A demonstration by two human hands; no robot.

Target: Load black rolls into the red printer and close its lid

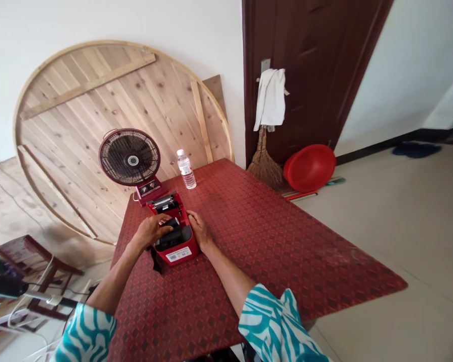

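A small red machine (177, 251) with a black inner part and a white label lies on the red patterned table (256, 236). My left hand (151, 230) rests on top of its black part, fingers curled over it. My right hand (198, 229) presses against the machine's right side, fingers closed along the edge. At the machine's far end a metal roller (164, 202) shows.
A dark red table fan (130, 158) stands just behind the machine, a water bottle (186, 170) to its right. A round wooden tabletop (98, 115) leans on the wall. By the door are a broom (264, 161), a white cloth (271, 98) and a red basin (310, 167). A stool (33, 261) stands left.
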